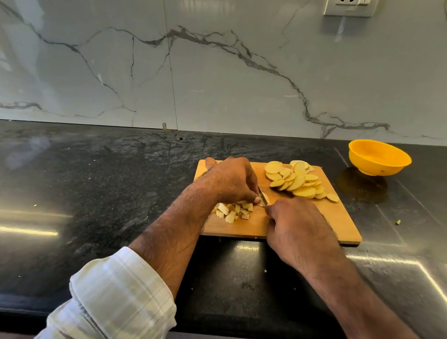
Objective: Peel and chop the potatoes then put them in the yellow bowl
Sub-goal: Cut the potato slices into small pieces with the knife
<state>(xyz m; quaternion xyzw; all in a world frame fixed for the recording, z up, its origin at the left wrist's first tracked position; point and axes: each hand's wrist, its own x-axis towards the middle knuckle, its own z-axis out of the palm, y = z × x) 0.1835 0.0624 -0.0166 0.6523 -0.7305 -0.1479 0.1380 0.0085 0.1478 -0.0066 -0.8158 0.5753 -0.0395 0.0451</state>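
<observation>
left hand [229, 178]: grip curled, fingertips pinning a potato slice beside pale diced potato cubes [233, 211] | right hand [297, 225]: grip holds small steel knife [262, 196]; keep fingertips tucked | round yellow potato slices [297, 182]: wooden board's far-right corner | yellow plastic bowl [379, 158]: surface's far-right, apparently empty

Left arm: pale plaid sleeve [120, 296], cream-white checks, rolled near elbow. Right forearm bare, sleeve apparently out of view.
</observation>
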